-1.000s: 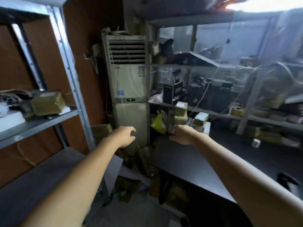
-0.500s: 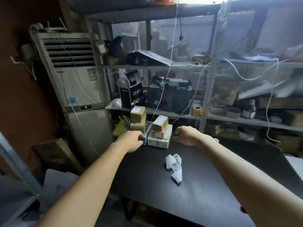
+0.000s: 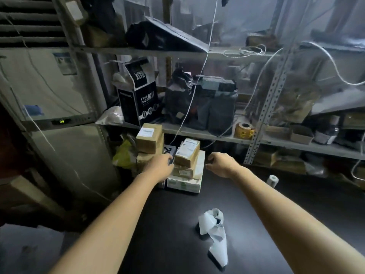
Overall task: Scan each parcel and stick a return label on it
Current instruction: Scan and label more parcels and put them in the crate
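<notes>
Reaching where, those two hands? one asks.

Both stretch over the black tabletop (image 3: 177, 224) toward its far edge, the other says. The left hand (image 3: 161, 168) sits in the gap between two stacks, fingers curled against a dark grey object (image 3: 170, 151) wedged there. Whether it grips that thing or only touches it, I cannot tell.

And the right hand (image 3: 223, 164)?

It hovers just right of the nearer stack, apart from it, fingers loosely curled round nothing. The hands are apart, the stack between them.

What makes up that stack?

A small brown cardboard box with a white printed label (image 3: 187, 155) on top, tilted; a second brown box (image 3: 183, 172) under it; a flat white carton (image 3: 184, 184) at the bottom, resting on the table. Left of the gap, a taped brown box bearing a white label (image 3: 149, 138) sits on another brown carton (image 3: 145, 158).

Any labels about?

A curled strip of white label paper (image 3: 213, 228) lies on the table nearer the camera, well apart from both hands. On the grey metal shelf (image 3: 197, 133) behind are a yellow tape roll (image 3: 244, 130) and a black "FULL FACE MASK" box (image 3: 138, 99).
</notes>
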A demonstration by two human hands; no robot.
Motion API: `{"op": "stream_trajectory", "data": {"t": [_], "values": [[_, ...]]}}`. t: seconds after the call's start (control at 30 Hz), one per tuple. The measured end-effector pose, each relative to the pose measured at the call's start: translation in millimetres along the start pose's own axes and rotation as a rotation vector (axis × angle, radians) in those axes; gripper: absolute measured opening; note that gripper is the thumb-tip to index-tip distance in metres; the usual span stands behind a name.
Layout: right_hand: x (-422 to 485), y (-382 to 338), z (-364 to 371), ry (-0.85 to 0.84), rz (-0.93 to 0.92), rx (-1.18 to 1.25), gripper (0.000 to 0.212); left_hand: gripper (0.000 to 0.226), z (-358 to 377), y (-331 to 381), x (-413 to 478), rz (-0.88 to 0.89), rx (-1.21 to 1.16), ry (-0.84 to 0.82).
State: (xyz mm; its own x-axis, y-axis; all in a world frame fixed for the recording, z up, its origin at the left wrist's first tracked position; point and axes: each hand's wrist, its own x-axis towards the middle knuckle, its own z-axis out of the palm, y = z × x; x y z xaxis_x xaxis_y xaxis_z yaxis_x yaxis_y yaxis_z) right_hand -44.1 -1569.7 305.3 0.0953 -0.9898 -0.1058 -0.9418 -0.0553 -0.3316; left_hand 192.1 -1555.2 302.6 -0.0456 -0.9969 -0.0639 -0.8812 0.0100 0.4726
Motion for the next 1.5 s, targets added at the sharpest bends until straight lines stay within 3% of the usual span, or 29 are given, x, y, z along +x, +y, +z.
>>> {"op": "stream_trajectory", "data": {"t": [0.13, 0.37, 0.67, 0.9, 1.13, 1.3, 1.5], "values": [[77, -1, 26, 0.008, 0.077, 0.114, 0.044, 0.034, 26, -17, 73, -0.006, -0.050, 0.000], [176, 8, 70, 0.038, 0.246, 0.405, 0.043, 0.051, 72, -31, 168, -0.037, -0.184, -0.078], [204, 10, 105, 0.051, 0.406, 0.968, 0.046, 0.050, 101, -35, 193, -0.120, -0.366, -0.108], [161, 27, 71, 0.112, 0.314, 0.974, 0.047, 0.052, 93, -7, 170, -0.115, -0.565, -0.158], [70, 82, 27, 0.140, 0.277, 0.996, 0.043, 0.035, 104, 71, 111, -0.082, -0.646, -0.176], [-6, 144, 19, 0.121, 0.296, 0.985, 0.042, 0.036, 148, 126, 44, -0.087, -0.672, -0.183], [-96, 227, 47, 0.043, 0.347, 0.952, 0.045, 0.053, 231, 175, -39, -0.239, -0.842, -0.322]]}}
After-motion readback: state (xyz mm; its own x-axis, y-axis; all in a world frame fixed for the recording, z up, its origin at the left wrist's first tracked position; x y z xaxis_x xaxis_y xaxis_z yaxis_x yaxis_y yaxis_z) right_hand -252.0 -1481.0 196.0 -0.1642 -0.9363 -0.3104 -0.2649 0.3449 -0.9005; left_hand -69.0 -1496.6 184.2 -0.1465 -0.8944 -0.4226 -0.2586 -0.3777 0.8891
